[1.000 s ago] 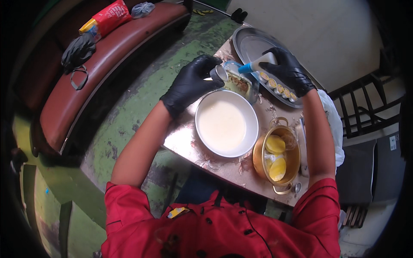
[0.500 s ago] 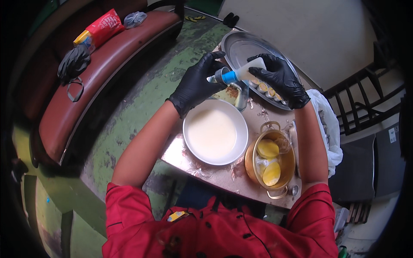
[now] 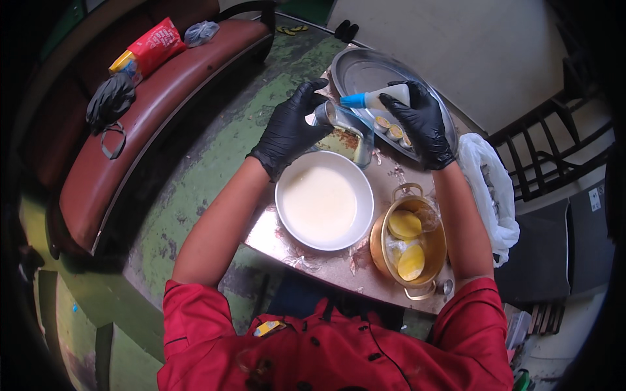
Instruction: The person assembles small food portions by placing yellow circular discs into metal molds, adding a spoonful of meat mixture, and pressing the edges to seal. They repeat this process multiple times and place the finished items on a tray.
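A small metal mould cup [image 3: 324,112], tilted on its side with its mouth turned toward the squeeze bottle, is held above the far edge of the table [image 3: 326,270], over a clear container of pale crumbs [image 3: 349,140]. The left hand [image 3: 290,130], in a black glove, pinches the cup between thumb and fingertips. The right hand [image 3: 420,120], likewise gloved, is wrapped around a white squeeze bottle [image 3: 381,98] whose blue nozzle points at the cup's opening and ends just short of it. Judged from this arrangement, the chief risks are that the nozzle misses the narrow mouth and its contents drip into the crumbs below, or that the smooth, tilted cup slips from the glove's pinch. Just beyond the right hand lies an oval metal tray [image 3: 365,68] carrying a few small filled cups [image 3: 391,129] near its closer rim; these sit close under the right wrist and could be knocked by it. Nearer the person stand a white bowl of pale batter [image 3: 324,201] and, beside it to the right, a brass two-handled pot [image 3: 409,246] holding yellow rounds in liquid. A white plastic bag [image 3: 489,189] hangs off the table's right side. Well apart to the left, a brown bench [image 3: 130,130] bears a red packet [image 3: 153,47], a dark bag [image 3: 109,99] and a grey bundle [image 3: 201,31].
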### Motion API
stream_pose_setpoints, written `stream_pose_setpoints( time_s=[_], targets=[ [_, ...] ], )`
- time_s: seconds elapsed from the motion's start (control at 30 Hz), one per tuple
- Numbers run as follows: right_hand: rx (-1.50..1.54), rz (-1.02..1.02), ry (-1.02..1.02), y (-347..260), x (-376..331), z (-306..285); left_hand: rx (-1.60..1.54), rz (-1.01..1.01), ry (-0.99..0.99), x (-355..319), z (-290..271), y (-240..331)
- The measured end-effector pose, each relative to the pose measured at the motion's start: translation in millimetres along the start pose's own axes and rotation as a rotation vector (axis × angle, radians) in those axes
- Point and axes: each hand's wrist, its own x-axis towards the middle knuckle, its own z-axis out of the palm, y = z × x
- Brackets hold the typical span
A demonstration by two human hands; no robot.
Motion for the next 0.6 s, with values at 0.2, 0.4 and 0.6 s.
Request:
stream_pose_setpoints(
  time_s=[0.2, 0.4, 0.6],
  targets=[
    [-0.266, 0.202, -0.058, 27.8, 1.1, 5.4, 0.307, 0.245, 0.002, -1.3, -1.3, -11.0],
    [-0.343, 0.372, -0.175, 68.1, 15.5, 14.8, 0.395, 0.278, -0.088, 3.3, -12.2, 1.5],
    [-0.522, 0.276, -0.158, 81.2, 24.7, 21.7, 0.425, 0.323, -0.145, 15.9, -3.7, 4.6]
  ],
)
